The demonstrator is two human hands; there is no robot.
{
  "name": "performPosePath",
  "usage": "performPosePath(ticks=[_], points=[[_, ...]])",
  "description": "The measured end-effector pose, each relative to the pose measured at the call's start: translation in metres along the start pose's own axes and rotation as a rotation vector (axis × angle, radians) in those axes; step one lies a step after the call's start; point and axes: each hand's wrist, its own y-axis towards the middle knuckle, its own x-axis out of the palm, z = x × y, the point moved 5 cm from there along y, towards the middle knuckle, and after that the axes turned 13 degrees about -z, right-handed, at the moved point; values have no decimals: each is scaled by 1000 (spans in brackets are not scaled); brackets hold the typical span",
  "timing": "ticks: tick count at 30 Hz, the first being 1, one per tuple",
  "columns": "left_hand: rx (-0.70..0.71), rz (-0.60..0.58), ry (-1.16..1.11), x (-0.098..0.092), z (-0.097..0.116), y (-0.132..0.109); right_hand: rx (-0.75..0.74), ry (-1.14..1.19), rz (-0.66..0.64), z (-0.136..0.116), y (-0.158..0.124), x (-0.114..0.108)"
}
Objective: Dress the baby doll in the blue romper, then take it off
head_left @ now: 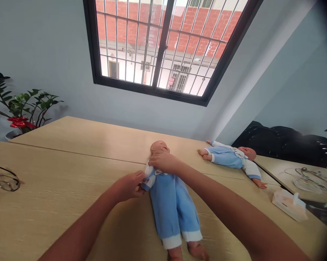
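A baby doll [166, 203] in blue trousers and a white top with blue cuffs lies face up on the wooden table [98, 174], its head toward the window. My left hand [129, 185] pinches the blue-edged sleeve cuff at the doll's arm on the left. Across the doll's upper chest and shoulder rests my right hand [164, 162], its fingers bent over the white top just below the chin. Those fingers partly hide the cloth under them. The doll's bare feet point toward me.
A second doll [228, 156] in similar clothes lies at the right. Near it are a tissue pack [289, 203] and coiled white cables [312, 179]. Glasses [5, 181] lie at the far left. Beyond the table stand a potted plant [24, 105] and black chairs [283, 141].
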Motion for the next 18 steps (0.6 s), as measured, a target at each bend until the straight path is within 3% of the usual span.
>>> performPosePath(ticks=[4,7,10,13,16,18], points=[[48,79,-316,11,1,-6,141,-18,1,21,-1,9],[1,27,-427,37,-4,-6,279,33,18,33,-3,19],[-82,143,-199,54,-13,-4,388,26,29,38,-1,27],[-73,257,77,65,-15,3,451,18,21,36,7,30],[-5,275,209,79,-16,10,464,5,-2,28,16,31],[24,256,182,89,-16,14,456,-6,-18,22,22,30]])
